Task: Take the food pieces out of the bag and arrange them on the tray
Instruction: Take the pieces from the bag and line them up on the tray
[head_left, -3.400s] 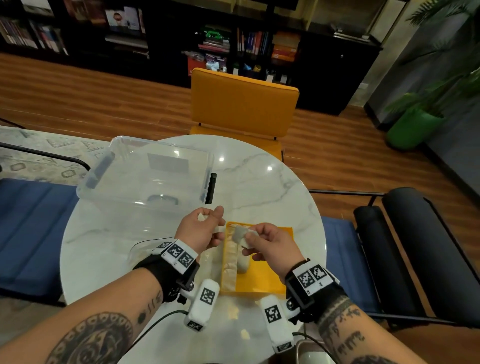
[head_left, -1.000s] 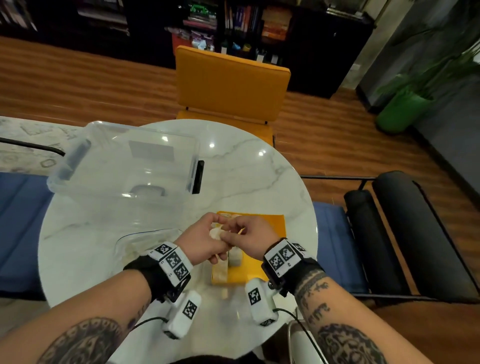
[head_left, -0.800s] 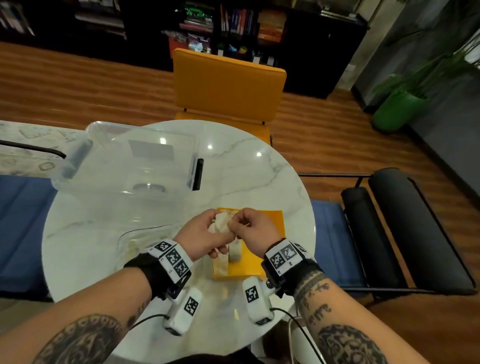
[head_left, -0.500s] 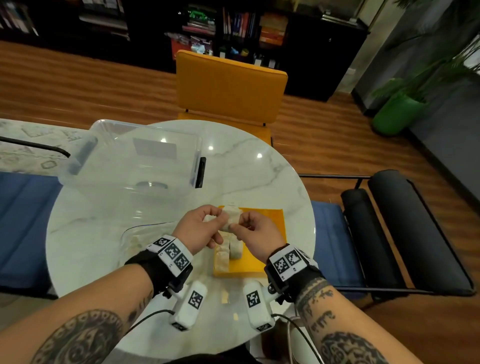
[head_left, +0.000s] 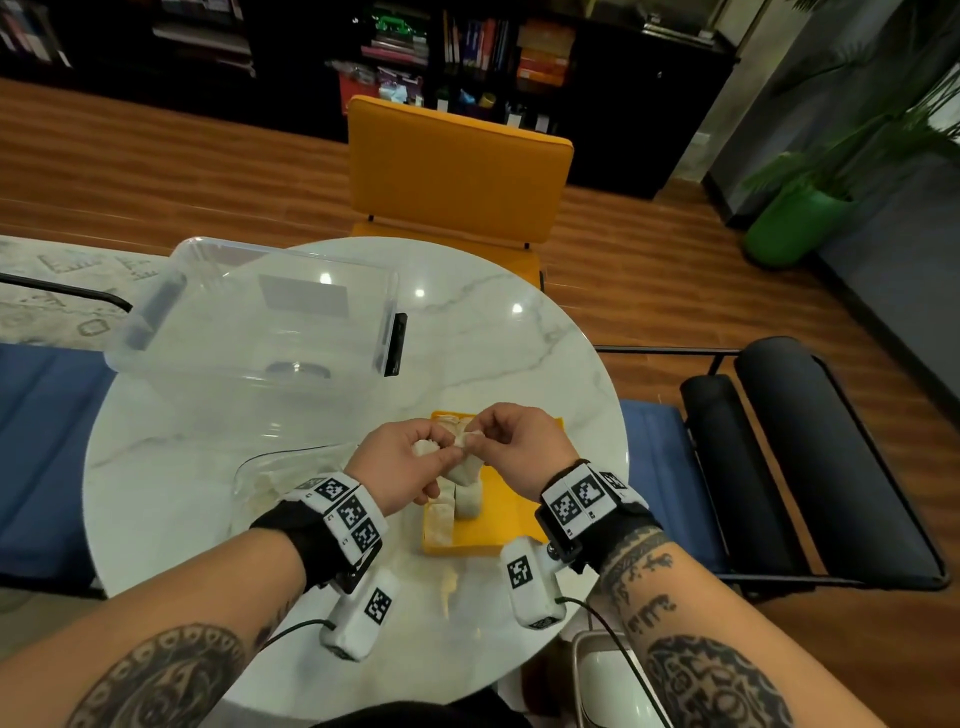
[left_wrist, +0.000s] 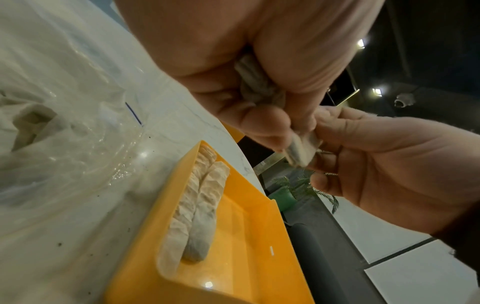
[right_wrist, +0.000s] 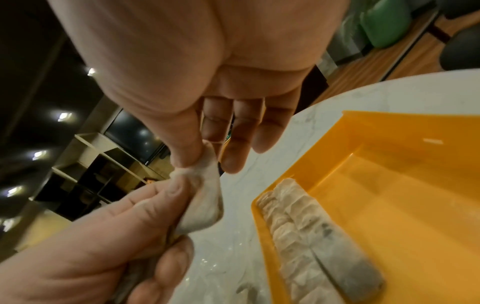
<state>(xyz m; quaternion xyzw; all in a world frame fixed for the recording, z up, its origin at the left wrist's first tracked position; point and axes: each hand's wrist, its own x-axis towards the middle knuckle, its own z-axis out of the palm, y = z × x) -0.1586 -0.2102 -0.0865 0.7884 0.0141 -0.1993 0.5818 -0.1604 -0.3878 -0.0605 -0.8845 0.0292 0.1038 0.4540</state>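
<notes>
A yellow tray lies on the marble table, with two rows of pale food pieces along its left side. Above these rows my two hands meet. My left hand grips a clump of pieces in its curled fingers. Its thumb and my right hand both pinch one flat pale piece from opposite sides. The clear plastic bag lies crumpled left of the tray, with pale food inside.
A large clear storage bin with black latches stands at the table's back left. An orange chair faces me across the round table. Blue seats flank it and a black armchair is on the right.
The hands were apart 3.4 s ago, the right one holding a piece over the tray. They have since come together and stayed joined on a piece above the tray's left rows.
</notes>
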